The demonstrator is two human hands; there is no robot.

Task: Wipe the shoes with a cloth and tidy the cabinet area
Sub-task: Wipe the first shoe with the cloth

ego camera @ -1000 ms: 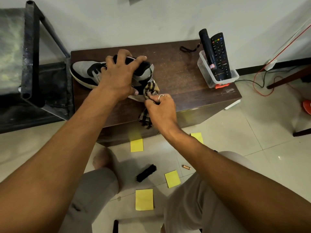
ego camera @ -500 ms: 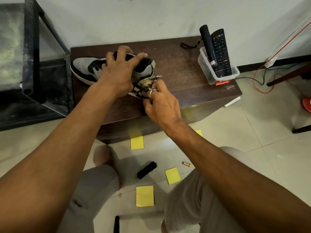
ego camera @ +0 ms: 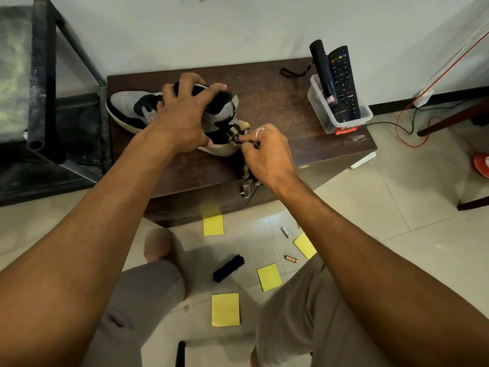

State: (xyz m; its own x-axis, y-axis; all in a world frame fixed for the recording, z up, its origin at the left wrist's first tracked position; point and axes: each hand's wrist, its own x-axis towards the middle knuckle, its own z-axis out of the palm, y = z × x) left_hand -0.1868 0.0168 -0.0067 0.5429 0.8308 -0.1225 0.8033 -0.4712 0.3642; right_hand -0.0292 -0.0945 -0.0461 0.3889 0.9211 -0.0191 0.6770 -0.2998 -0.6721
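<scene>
A grey, black and white sneaker [ego camera: 127, 107] lies on the dark wooden cabinet top [ego camera: 277, 102], toe pointing left. My left hand [ego camera: 185, 115] grips it from above around the collar, fingers curled over the opening. My right hand [ego camera: 264, 152] pinches a checked brown cloth [ego camera: 239, 129] and holds it against the sneaker's heel. Part of the cloth hangs below my right hand over the cabinet's front edge. The heel is mostly hidden by the cloth and my hands.
A clear plastic bin [ego camera: 321, 109] with a remote [ego camera: 344, 80] and a black tube stands at the cabinet's right end. On the tiled floor lie several yellow notes [ego camera: 225, 309], a black brush [ego camera: 229, 268] and two batteries [ego camera: 291, 259]. A dark metal frame [ego camera: 42, 75] stands left.
My right hand with the cloth rose along the heel, then slid back down and toward the cabinet's front edge. My left hand has kept its grip on the sneaker.
</scene>
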